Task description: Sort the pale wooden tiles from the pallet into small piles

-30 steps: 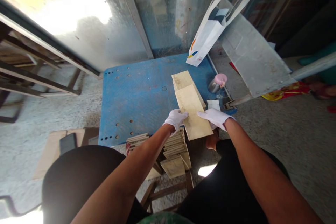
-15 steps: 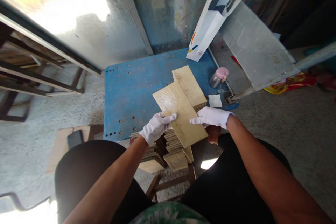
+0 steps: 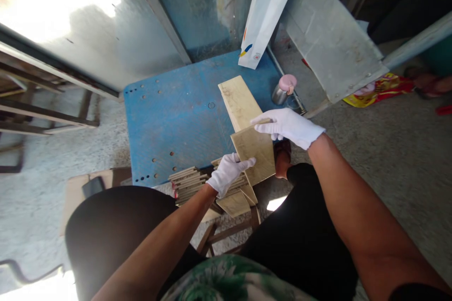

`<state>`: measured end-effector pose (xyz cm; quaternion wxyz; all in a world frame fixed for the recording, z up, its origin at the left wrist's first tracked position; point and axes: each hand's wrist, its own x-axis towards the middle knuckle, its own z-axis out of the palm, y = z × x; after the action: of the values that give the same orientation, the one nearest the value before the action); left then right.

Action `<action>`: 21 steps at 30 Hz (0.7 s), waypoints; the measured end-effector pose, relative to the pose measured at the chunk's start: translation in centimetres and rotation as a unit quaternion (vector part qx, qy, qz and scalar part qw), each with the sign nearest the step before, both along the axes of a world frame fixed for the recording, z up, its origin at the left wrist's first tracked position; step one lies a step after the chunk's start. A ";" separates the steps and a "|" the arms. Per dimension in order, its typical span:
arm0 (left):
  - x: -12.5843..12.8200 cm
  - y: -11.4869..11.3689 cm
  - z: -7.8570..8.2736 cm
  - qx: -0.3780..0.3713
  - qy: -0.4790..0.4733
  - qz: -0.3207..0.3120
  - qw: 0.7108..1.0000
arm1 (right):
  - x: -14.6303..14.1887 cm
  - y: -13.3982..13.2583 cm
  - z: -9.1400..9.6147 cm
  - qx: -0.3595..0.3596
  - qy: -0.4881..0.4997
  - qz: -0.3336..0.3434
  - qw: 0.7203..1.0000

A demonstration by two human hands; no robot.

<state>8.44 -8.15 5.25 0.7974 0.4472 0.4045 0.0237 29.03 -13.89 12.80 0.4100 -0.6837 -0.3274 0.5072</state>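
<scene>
Head view: likely mid-transfer of one wooden board [image 3: 256, 153], gripped above the near edge of the blue worktop [image 3: 176, 117]. Left hand [image 3: 229, 171] closed on its near edge, right hand [image 3: 287, 127] clamped over its far edge. Partly overlapping the laid board [image 3: 238, 101]; board stack [image 3: 189, 183] near left. Next move probably calling for squared edges before release.

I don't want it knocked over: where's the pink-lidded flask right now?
In the head view, the pink-lidded flask stands right of centre at the blue table's far right edge. It is just beyond the gloved right hand holding a wooden board, and below the white paper bag.
</scene>
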 end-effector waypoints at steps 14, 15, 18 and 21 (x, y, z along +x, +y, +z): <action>1.7 -3.1 -4.9 0.087 0.065 -0.132 0.985 | 0.3 -1.2 -2.2 -0.215 -0.199 0.229 0.928; 1.7 -2.8 -4.9 0.107 0.091 -0.159 0.977 | 0.1 -1.2 -2.6 -0.222 -0.209 0.244 0.921; 0.5 -1.1 -4.0 0.157 0.127 -0.221 0.954 | -0.6 -1.5 -4.2 -0.215 -0.251 0.299 0.895; -1.8 1.9 -1.5 0.217 0.140 -0.325 0.910 | -1.0 -2.0 -6.7 -0.223 -0.266 0.303 0.888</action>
<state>6.64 -6.24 3.71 0.5792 0.7149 0.3290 -0.2125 28.00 -15.86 6.13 -0.0288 -0.7338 -0.4938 0.4657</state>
